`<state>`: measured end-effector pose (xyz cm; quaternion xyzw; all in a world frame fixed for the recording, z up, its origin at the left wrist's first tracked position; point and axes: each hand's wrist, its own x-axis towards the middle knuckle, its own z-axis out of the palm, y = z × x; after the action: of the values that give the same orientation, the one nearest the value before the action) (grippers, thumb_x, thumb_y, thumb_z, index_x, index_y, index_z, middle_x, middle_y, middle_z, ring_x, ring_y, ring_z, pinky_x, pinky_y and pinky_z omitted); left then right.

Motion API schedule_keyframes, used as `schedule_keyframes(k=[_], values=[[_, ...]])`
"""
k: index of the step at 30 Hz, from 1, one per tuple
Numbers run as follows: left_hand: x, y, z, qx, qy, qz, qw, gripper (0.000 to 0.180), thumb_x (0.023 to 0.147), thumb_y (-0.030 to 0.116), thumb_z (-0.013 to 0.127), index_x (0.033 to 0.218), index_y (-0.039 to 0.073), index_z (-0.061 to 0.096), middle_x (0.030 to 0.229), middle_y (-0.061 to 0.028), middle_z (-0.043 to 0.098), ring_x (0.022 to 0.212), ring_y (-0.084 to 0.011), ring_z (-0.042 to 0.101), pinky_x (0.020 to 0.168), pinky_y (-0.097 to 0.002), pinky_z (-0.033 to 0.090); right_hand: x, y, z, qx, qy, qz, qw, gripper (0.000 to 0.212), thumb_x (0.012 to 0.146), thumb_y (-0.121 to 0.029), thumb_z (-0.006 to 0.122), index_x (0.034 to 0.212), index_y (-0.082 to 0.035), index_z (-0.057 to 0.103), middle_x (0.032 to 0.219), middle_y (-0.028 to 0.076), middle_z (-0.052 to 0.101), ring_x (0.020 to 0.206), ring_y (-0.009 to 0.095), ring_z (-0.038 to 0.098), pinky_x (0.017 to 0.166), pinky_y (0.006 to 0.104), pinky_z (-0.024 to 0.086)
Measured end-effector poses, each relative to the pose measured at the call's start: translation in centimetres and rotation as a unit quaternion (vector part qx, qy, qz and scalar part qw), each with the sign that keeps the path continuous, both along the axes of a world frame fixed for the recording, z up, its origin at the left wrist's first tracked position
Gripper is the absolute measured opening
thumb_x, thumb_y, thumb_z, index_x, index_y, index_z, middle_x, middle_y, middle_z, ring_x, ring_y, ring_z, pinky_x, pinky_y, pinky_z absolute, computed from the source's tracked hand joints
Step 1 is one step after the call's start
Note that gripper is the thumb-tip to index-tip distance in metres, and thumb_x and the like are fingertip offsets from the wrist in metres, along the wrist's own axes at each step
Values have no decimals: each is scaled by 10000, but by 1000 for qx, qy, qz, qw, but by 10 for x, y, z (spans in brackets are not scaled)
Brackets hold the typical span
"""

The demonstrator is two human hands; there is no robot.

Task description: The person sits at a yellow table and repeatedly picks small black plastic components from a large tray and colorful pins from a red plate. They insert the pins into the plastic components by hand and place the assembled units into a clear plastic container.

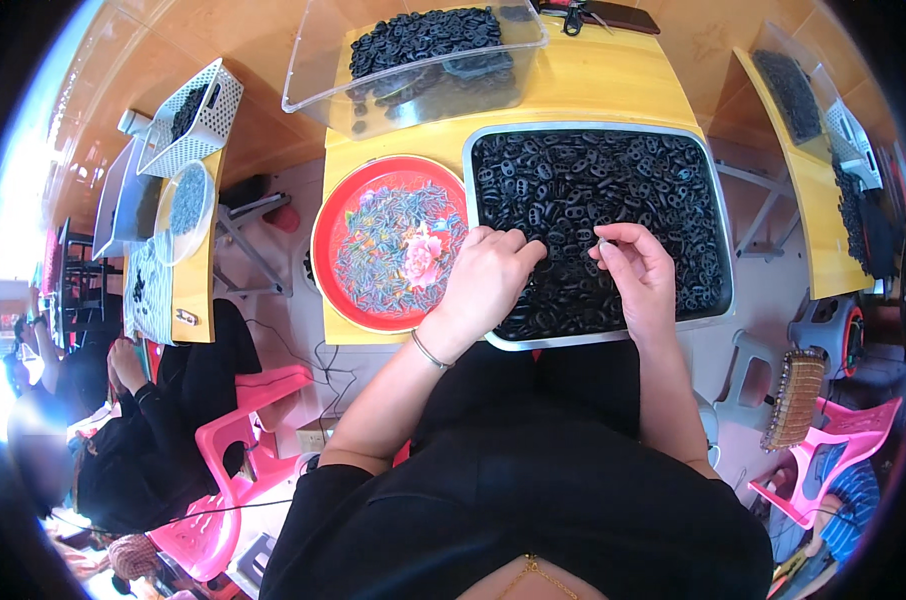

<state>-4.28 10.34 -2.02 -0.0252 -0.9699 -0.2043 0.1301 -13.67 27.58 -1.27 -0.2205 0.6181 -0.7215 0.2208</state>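
A metal-rimmed tray [728,232] full of small black oval pieces with holes [613,180] lies in front of me. My left hand [488,272] is over the tray's left side, its fingers curled and pressed together close above the black pieces; what they hold, if anything, is hidden. Over the right half, my right hand [641,275] pinches thumb against forefinger, with a tiny pale glint at the tips too small to name. Left of the tray sits a red round plate [327,250] with a flower pattern, strewn with many thin, small grey pins [383,250].
Behind stands a clear plastic bin [313,85] of black pieces, with small scissors [573,17] at the yellow table's [623,75] far edge. A co-worker [123,430] sits left at another table with a white basket [213,115]. Pink chairs [235,440] stand nearby.
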Motion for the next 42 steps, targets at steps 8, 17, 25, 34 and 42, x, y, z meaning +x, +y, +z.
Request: schedule_keyframes(k=[8,17,25,34,42], values=[[-3,0,-3,-11,-3,29,1000,233,634,79,682,848,82,590,765,-68,525,727,-258,538,690,-357,416,2,1,-3,-17,-11,10,1000,208,837,31,537,1043,14,563,935,31,564,823,73,535,756,209,440],[-2,0,-3,-27,-3,28,999,202,625,90,685,808,88,599,763,-60,523,709,-247,537,684,-350,419,6,-2,-1,-23,-20,26,999,199,835,28,541,1033,20,562,907,30,565,814,72,534,748,204,439],[-2,-1,-4,-5,47,15,999,196,630,96,684,784,73,565,770,-65,519,717,-266,540,681,-357,416,9,0,1,-8,-13,23,1000,191,837,22,542,1027,21,565,887,26,572,798,68,535,726,198,438],[6,-3,7,536,-53,44,841,87,825,-11,571,908,8,554,854,-57,603,818,-137,612,720,-239,475,13,-5,2,-19,-25,23,999,196,838,27,538,1031,9,561,885,25,571,796,68,536,732,200,445],[13,0,5,705,-15,36,708,117,834,-40,560,939,11,553,892,-65,620,829,-108,611,730,-213,483,17,-13,6,2,-31,54,998,189,831,31,553,1017,5,562,884,33,580,803,82,578,723,206,470]])
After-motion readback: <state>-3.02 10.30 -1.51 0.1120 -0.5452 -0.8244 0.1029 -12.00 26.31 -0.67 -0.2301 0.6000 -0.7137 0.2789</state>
